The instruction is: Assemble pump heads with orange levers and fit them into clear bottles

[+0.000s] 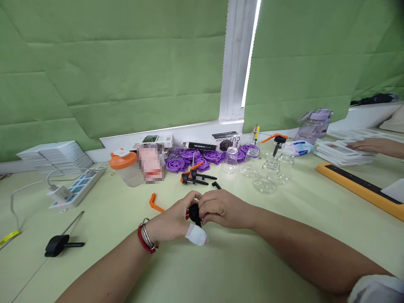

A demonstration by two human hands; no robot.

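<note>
Both hands meet over the pale green table [240,269], near the middle and a bit toward the front edge. The left hand [172,221] and the right hand [222,208] are both closed around one small black plastic part [193,212]. It looks round and dark, with a short stem poking down between the fingers. The left thumb wears a white bandage [196,235], and the left wrist has a red band and silver bangles [145,237].

Most of the black part is hidden by the fingers, so its full shape is hard to tell. A red bit shows just beside it, too small to make out. A blurred patch covers something pink near the back edge.

Just behind the hands lie an orange bent plastic piece [155,203] and black and orange clips [195,176]. Further back sit purple plastic wheels [189,158] and clear glass jars [265,174]. A black-handled tool with a thin metal rod [61,240] lies toward the left edge. Another person's hand [372,145] rests on stacked white cards at the far right edge. The front of the table under the arms is bare.
</note>
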